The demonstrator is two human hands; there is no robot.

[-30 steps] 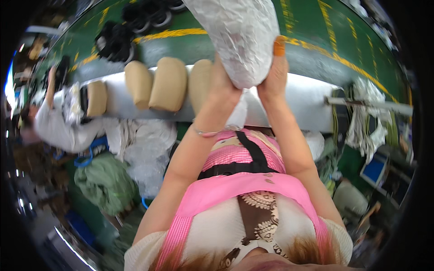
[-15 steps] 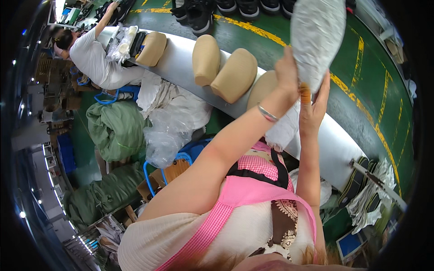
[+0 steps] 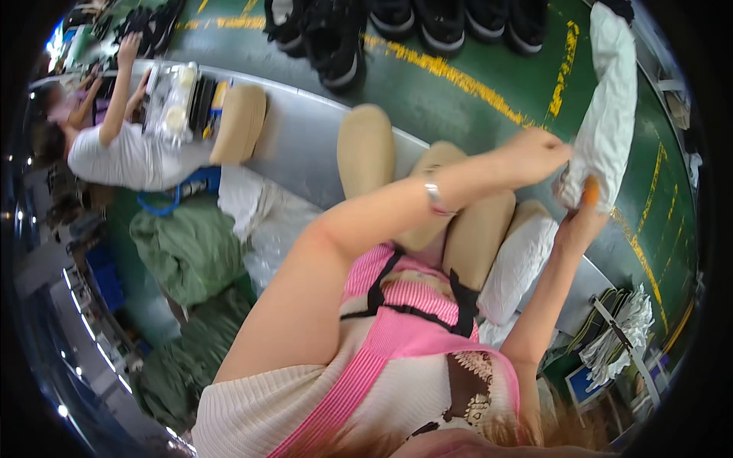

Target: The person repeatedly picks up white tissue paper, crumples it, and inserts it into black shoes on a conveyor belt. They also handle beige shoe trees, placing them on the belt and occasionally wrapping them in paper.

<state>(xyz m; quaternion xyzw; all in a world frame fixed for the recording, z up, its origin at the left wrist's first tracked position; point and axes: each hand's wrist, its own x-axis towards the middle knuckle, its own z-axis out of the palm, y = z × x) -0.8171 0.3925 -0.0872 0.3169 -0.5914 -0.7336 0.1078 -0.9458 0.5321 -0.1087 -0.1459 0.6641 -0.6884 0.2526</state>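
Observation:
My right hand (image 3: 582, 223) grips the near end of a long, wrinkled white sleeve-like piece (image 3: 615, 99), and an orange cover wraps its thumb. The piece stretches away to the upper right, narrow and slightly bent, its far end beside something black. Beside its near left edge is my left hand (image 3: 538, 156), fingers curled closed and smeared by motion; what they hold, if anything, is hidden. Below my left forearm stand beige rounded forms (image 3: 479, 240), partly covered by the arm. A white wrinkled wrapped form (image 3: 519, 267) leans next to them, near my lap.
A long grey metal bench (image 3: 294, 126) runs across in front of me, with another beige form (image 3: 240, 126) and a tray of clear packaging (image 3: 174, 103) farther left. Black shoes (image 3: 332, 46) line the green floor beyond. A co-worker (image 3: 126, 153) sits at the left. Green sacks (image 3: 187, 244) lie nearby.
The white piece has swung right and now looks narrower. My left hand has moved down and right along its edge. My right hand has moved right and lower. The view has shifted.

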